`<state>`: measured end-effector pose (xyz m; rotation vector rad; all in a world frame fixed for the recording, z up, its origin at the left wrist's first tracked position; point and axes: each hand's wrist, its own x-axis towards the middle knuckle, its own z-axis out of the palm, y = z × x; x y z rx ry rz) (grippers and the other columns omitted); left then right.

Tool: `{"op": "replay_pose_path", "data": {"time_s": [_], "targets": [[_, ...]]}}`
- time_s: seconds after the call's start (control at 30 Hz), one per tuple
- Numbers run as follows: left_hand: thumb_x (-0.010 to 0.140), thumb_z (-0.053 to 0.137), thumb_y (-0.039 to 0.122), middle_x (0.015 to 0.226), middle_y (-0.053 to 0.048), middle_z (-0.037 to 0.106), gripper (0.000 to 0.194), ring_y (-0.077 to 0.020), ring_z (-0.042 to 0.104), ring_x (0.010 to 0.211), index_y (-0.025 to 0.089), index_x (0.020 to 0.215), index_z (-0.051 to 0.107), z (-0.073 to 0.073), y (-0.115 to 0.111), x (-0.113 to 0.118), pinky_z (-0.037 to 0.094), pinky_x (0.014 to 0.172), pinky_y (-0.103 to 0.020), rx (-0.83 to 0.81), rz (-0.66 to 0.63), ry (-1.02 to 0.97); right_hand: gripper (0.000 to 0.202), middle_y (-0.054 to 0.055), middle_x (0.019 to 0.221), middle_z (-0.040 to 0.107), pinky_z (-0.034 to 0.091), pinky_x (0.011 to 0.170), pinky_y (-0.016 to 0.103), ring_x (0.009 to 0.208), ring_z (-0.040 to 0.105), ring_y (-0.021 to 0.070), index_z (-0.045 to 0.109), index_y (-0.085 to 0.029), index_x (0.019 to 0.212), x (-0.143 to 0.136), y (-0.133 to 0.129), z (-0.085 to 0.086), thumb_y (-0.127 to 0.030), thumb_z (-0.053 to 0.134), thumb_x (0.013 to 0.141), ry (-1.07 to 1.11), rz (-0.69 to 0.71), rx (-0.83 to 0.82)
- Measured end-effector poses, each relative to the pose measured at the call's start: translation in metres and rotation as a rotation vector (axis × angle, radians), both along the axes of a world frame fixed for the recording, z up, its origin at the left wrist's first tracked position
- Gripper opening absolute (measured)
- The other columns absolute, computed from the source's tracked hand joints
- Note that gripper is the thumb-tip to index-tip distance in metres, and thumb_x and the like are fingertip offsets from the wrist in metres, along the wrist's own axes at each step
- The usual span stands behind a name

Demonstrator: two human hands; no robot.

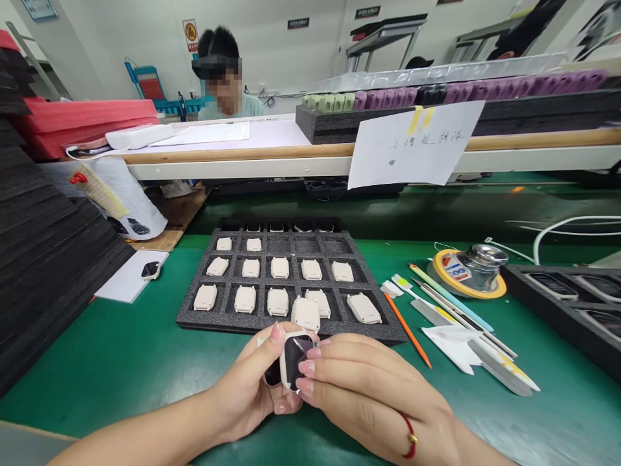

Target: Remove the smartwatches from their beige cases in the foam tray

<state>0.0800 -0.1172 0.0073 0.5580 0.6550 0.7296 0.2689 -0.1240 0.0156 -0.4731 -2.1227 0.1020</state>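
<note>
Close in front of me, my left hand (245,388) is closed around a cream smartwatch case (292,362) with a dark glass face. A second dark-faced case (272,374) shows partly behind it in the same hand. My right hand (373,382) presses its fingertips, held together, on the right edge and face of the front case. Just beyond the hands lies a black foam tray (218,320) with several cream watch cases lying back up in its compartments. One cream case (305,314) sits tilted across the tray's front edge, partly over its neighbour.
Right of the tray lie an orange stick (407,330), brushes, a metal blade (502,369) and a tape roll (441,272) around a glass jar. Another foam tray (528,304) stands far right. Black foam (39,278) is stacked left, near a watch (151,270) on white paper. A person (228,97) sits opposite.
</note>
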Motion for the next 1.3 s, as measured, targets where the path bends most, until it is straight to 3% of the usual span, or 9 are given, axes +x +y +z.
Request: {"op": "replay_pose_path", "data": {"time_s": [0.1, 0.2, 0.4, 0.67, 0.8, 0.97, 1.07, 1.17, 1.3], "targets": [[0.075, 0.071, 0.062, 0.056, 0.007, 0.048, 0.049, -0.0009, 0.034, 0.039, 0.015, 0.085, 0.061, -0.002, 0.000, 0.001, 0.022, 0.038, -0.014, 0.091, -0.004, 0.003, 0.026, 0.004, 0.088, 0.075, 0.056, 0.076, 0.035, 0.079, 0.068, 0.0182, 0.063, -0.017, 0.117, -0.006, 0.002, -0.002, -0.020, 0.066, 0.091, 0.033, -0.041, -0.030], [0.076, 0.073, 0.058, 0.059, 0.006, 0.050, 0.045, -0.0001, 0.031, 0.040, 0.015, 0.082, 0.059, -0.005, -0.001, 0.002, 0.019, 0.038, -0.014, 0.189, -0.025, 0.017, 0.059, 0.004, 0.082, 0.066, 0.053, 0.067, 0.034, 0.073, 0.060, 0.0183, 0.051, -0.016, 0.133, -0.012, 0.001, -0.005, -0.044, 0.072, 0.086, 0.017, -0.070, -0.233], [0.077, 0.070, 0.061, 0.061, 0.005, 0.053, 0.046, -0.0002, 0.031, 0.039, 0.016, 0.083, 0.060, -0.003, -0.001, 0.003, 0.018, 0.037, -0.014, 0.090, 0.025, 0.000, 0.056, 0.006, 0.103, 0.067, 0.053, 0.078, 0.029, 0.090, 0.061, 0.0178, 0.053, -0.021, 0.128, -0.011, 0.002, -0.006, -0.018, 0.078, 0.079, 0.139, 0.011, -0.427], [0.079, 0.070, 0.058, 0.073, -0.001, 0.063, 0.046, -0.0011, 0.037, 0.040, 0.015, 0.091, 0.062, 0.000, 0.000, 0.000, 0.019, 0.037, -0.015, 0.022, 0.018, 0.045, 0.058, 0.007, 0.104, 0.067, 0.053, 0.084, 0.035, 0.091, 0.063, 0.0206, 0.052, -0.020, 0.130, -0.008, 0.007, -0.005, -0.018, 0.077, 0.078, 0.059, -0.010, -0.357], [0.085, 0.066, 0.053, 0.055, 0.003, 0.056, 0.038, -0.0038, 0.039, 0.040, 0.016, 0.089, 0.058, -0.002, -0.002, 0.002, 0.026, 0.040, -0.015, 0.070, -0.111, 0.067, 0.044, 0.006, 0.104, 0.069, 0.054, 0.082, 0.035, 0.093, 0.065, 0.0220, 0.058, -0.022, 0.120, 0.000, 0.017, -0.005, -0.019, 0.071, 0.078, 0.106, -0.237, -0.333], [0.081, 0.049, 0.075, 0.078, -0.008, 0.069, 0.058, -0.0093, 0.053, 0.048, 0.017, 0.076, 0.053, -0.003, -0.003, 0.005, 0.037, 0.043, -0.020, 0.115, -0.289, 0.130, 0.034, 0.008, 0.111, 0.070, 0.054, 0.086, 0.039, 0.099, 0.066, 0.0243, 0.061, -0.023, 0.116, 0.005, 0.031, -0.016, -0.027, 0.068, 0.083, 0.122, -0.461, -0.406], [0.082, 0.041, 0.079, 0.060, -0.005, 0.062, 0.066, -0.0070, 0.042, 0.040, 0.016, 0.063, 0.054, -0.004, -0.004, 0.005, 0.026, 0.038, -0.019, 0.217, -0.373, 0.256, 0.034, 0.009, 0.112, 0.070, 0.052, 0.090, 0.045, 0.104, 0.064, 0.0270, 0.060, -0.023, 0.118, 0.001, 0.035, -0.025, -0.030, 0.067, 0.085, 0.032, -0.446, -0.414], [0.081, 0.042, 0.079, 0.056, -0.004, 0.059, 0.068, -0.0092, 0.043, 0.042, 0.015, 0.061, 0.059, -0.003, -0.005, 0.003, 0.022, 0.036, -0.020, 0.267, -0.428, 0.324, 0.040, 0.010, 0.122, 0.066, 0.050, 0.095, 0.047, 0.114, 0.061, 0.0282, 0.056, -0.024, 0.128, -0.001, 0.034, -0.027, -0.032, 0.064, 0.089, -0.007, -0.415, -0.446], [0.089, 0.035, 0.072, 0.073, -0.008, 0.067, 0.069, -0.0093, 0.044, 0.050, 0.012, 0.084, 0.071, -0.001, -0.004, 0.002, 0.026, 0.045, -0.021, 0.190, -0.328, 0.278, 0.033, 0.011, 0.123, 0.064, 0.050, 0.095, 0.044, 0.115, 0.060, 0.0265, 0.054, -0.025, 0.127, 0.003, 0.027, -0.014, -0.035, 0.054, 0.095, 0.145, -0.346, -0.403]]}}
